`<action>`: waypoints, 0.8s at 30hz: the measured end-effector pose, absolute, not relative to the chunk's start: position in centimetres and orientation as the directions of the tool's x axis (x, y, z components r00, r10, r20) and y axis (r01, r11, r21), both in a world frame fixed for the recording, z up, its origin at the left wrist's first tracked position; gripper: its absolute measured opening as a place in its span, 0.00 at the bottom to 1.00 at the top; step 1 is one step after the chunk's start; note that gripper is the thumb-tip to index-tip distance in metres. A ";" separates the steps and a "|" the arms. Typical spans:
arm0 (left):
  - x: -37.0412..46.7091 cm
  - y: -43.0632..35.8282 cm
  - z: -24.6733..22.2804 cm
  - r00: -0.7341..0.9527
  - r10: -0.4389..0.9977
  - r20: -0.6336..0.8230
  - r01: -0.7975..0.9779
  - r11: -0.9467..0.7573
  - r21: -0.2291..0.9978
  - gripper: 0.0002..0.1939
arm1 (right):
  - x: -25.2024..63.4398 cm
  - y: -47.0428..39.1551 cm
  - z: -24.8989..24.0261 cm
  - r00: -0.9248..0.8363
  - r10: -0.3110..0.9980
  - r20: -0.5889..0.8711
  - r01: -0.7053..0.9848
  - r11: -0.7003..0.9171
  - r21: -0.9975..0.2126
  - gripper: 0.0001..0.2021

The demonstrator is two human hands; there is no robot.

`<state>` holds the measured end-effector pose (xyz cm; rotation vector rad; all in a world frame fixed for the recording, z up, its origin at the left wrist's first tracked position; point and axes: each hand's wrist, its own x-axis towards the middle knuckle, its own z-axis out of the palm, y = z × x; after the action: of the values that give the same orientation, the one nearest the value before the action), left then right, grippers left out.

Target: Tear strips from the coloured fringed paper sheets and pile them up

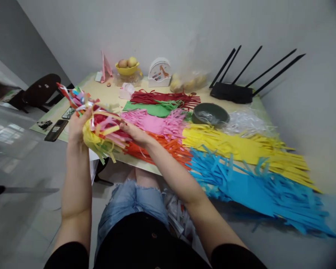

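A bundle of multicoloured paper streamers (105,125) is held up over the table's front left edge. My left hand (80,121) is closed round its left part, where red, blue and white strips stick out. At the right side of the bundle, my right hand (133,132) touches the strips; its fingers are partly hidden among them. Yellow and green strips hang below. Just beyond lie fringed paper sheets: pink (155,122), orange (168,147), green (151,108) and dark red (162,99).
To the right spread fringed yellow paper (240,147) and blue paper (246,188), the blue overhanging the edge. Behind are a dark bowl (210,113), a router (232,92) with tall antennas, a fruit basket (127,69) and a white holder (159,73). A phone (56,130) lies left.
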<state>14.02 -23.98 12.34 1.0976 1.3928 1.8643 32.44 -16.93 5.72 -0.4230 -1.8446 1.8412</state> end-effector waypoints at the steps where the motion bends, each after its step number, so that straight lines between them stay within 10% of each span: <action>1: 13.0 -24.1 13.0 -0.515 0.800 0.306 0.074 -0.315 0.946 0.24 | 32.2 -17.4 4.9 -0.866 0.498 0.055 -0.091 -0.048 -0.995 0.28; 8: 7.0 -25.5 14.1 -0.426 0.858 0.286 0.466 -0.062 0.882 0.19 | 38.8 -16.2 5.0 -0.856 0.517 -0.002 0.082 0.131 -0.988 0.17; 15: 12.6 -26.4 10.8 0.106 0.994 0.039 0.765 -0.107 0.635 0.15 | 35.1 -14.9 13.2 -0.709 0.465 0.530 -0.007 0.747 -0.665 0.12; 18: 13.3 -27.4 9.2 0.117 0.989 0.085 0.549 -0.136 0.824 0.16 | 30.4 -14.8 11.3 -0.616 0.627 0.477 0.095 0.660 -0.745 0.09; 24: 9.2 -25.1 4.6 -0.484 0.875 -0.009 -0.162 -0.080 0.983 0.21 | 24.3 -19.1 3.0 -0.572 0.710 0.412 0.173 0.595 -0.785 0.19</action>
<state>9.22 -25.14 4.58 0.8176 1.4038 1.6760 24.28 -19.10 3.00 -0.6968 -2.0759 0.9174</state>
